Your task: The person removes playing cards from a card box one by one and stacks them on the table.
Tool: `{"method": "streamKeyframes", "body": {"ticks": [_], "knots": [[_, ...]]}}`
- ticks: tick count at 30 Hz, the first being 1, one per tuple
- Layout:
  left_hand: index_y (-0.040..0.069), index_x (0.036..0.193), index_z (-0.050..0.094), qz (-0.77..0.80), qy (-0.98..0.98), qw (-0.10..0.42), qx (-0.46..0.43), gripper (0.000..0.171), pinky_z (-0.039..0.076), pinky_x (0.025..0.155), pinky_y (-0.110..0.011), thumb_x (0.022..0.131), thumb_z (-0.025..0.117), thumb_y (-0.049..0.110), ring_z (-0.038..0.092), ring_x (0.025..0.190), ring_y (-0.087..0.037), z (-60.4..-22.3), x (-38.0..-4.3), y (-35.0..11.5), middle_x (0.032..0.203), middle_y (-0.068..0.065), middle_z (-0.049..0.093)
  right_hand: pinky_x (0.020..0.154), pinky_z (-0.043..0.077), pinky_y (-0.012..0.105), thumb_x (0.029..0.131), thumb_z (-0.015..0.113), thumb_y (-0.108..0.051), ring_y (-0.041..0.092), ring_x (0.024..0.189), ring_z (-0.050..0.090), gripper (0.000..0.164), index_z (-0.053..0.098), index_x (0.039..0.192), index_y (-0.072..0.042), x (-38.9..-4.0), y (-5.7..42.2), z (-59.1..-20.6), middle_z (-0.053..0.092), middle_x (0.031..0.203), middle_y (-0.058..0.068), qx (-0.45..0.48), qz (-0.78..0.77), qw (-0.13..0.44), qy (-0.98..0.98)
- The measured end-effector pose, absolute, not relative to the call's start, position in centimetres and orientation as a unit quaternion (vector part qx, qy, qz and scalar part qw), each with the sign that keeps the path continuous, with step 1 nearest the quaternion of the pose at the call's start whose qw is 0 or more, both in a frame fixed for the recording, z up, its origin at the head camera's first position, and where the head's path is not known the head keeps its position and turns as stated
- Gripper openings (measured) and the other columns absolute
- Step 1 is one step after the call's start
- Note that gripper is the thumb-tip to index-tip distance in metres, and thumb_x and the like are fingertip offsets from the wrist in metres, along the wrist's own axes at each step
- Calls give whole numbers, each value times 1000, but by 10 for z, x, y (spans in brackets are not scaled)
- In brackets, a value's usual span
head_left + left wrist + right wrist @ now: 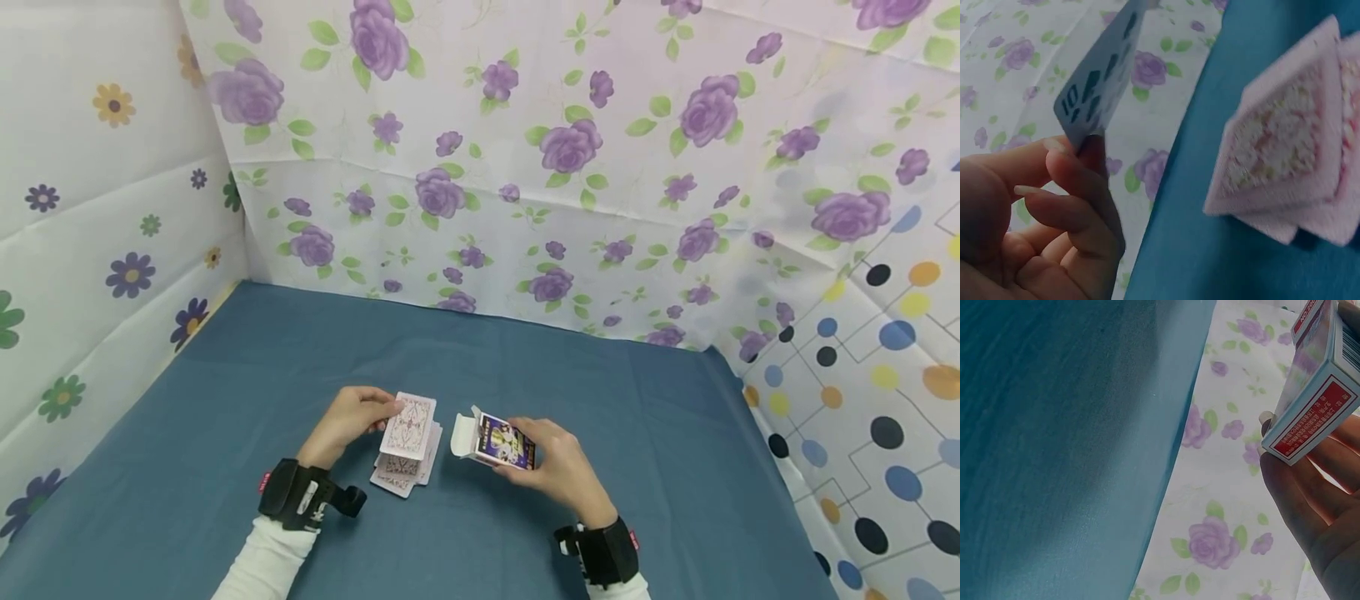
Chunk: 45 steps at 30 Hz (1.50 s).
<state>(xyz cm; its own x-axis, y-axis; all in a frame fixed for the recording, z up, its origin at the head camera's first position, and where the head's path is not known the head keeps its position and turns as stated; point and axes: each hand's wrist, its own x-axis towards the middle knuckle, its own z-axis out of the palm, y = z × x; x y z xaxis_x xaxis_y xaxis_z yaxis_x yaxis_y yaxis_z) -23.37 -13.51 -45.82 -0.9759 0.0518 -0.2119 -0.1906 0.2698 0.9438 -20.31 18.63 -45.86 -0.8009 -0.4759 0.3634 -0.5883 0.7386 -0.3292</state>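
My left hand [351, 423] pinches a playing card [409, 425] by its edge, raised over a loose stack of cards [405, 482]. From the left wrist view, the held card [1100, 75] shows a black ten on its face; the pink-backed stack [1279, 144] lies below and to the right. In the head view, the held card hides part of that stack. My right hand [557, 462] grips a card box [507, 442], its white flap [463, 436] folded out towards the cards. The box's end with a red label [1313, 419] appears in the right wrist view.
Blue cloth [480, 358] covers the table. A flowered curtain [480, 167] stands along the back, with a daisy-print sheet [97, 250] at the left and a dotted sheet [885, 417] at the right. Black camera straps [292, 493] sit on both wrists.
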Motion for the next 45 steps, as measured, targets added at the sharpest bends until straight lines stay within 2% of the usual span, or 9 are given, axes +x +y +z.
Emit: {"method": "streamKeyframes", "body": {"ticks": [6,12,20,23,26,31,39,42,45], "knots": [[1,91,69,543,832,100,-51,14,45,63,-32,87,71,14,58,65,-19,-470,-231,-132,69,-4,64,78,54,32,75,82,-43,15,101,65,62,64,126,-15,-202,185,-460,68,117,3,293,215,122,-924],[1,84,67,475,876,71,-44,12,47,61,-34,83,74,11,61,66,-20,-474,-226,-128,76,-11,68,78,53,31,75,81,-44,15,101,65,62,63,127,-15,-203,185,-460,68,117,4,296,212,123,-923],[3,91,67,451,890,3,68,7,48,61,-28,87,69,9,60,69,-15,-464,-219,-110,81,-8,67,79,53,33,75,82,-43,17,100,65,63,64,126,-11,-201,184,-457,68,118,5,303,203,104,-925],[6,96,69,508,847,22,156,8,53,66,-29,91,66,11,64,75,-15,-451,-212,-94,88,-8,69,78,53,33,75,82,-42,17,99,64,62,64,126,-11,-200,183,-456,68,118,6,308,206,96,-924],[7,96,69,519,826,50,212,9,53,61,-29,93,64,14,64,70,-13,-442,-204,-76,86,-7,69,78,53,32,75,82,-41,17,100,65,62,64,126,-11,-199,183,-455,68,118,6,314,209,99,-921],[8,79,65,465,865,32,185,11,42,46,-22,89,68,11,51,51,-6,-441,-191,-56,64,2,59,79,54,31,74,83,-42,17,102,64,62,64,126,-13,-197,181,-452,68,119,5,330,223,110,-911],[7,64,58,492,855,53,156,17,31,41,-21,77,67,-1,42,42,-7,-447,-190,-54,49,3,49,82,54,33,73,83,-42,18,108,64,62,64,126,-14,-195,176,-450,67,120,5,339,241,120,-901],[5,66,60,533,828,84,153,15,33,42,-22,78,66,-1,43,42,-8,-447,-194,-56,50,2,53,82,54,33,73,83,-42,18,108,63,62,64,126,-15,-195,176,-451,67,121,5,335,247,118,-902],[2,73,65,567,800,118,157,11,42,45,-27,84,67,4,54,48,-13,-447,-197,-59,57,-3,61,82,54,33,73,83,-42,18,109,63,62,64,126,-16,-196,177,-452,66,121,4,333,250,116,-902]]}}
